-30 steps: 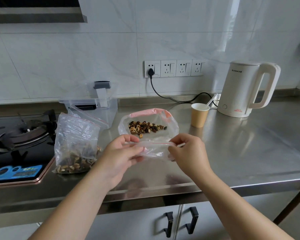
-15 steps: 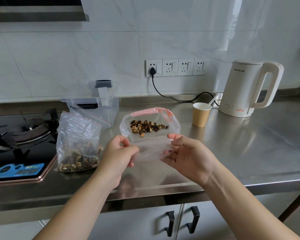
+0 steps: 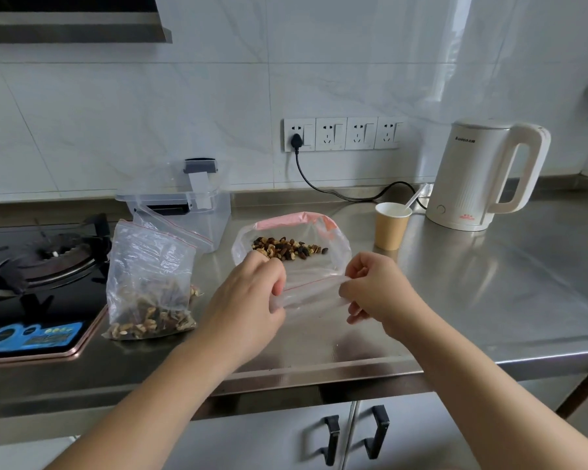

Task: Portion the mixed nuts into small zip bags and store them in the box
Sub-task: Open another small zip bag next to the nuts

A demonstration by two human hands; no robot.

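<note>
Head view: left hand (image 3: 248, 300) and right hand (image 3: 375, 293) each pinch one end of a small clear zip bag (image 3: 311, 293). Behind it, a wide clear bag of mixed nuts (image 3: 291, 247) lies open on the steel counter (image 3: 489, 293).

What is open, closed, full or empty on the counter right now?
small zip bag: empty, pinched at both ends
left hand: pinching the bag
right hand: pinching the bag
big nut bag: part full, mouth open
pink-topped bag: open, some nuts inside
clear box: open, lid tipped up
paper cup: upright
kettle: lid closed
plug: plugged in
</note>
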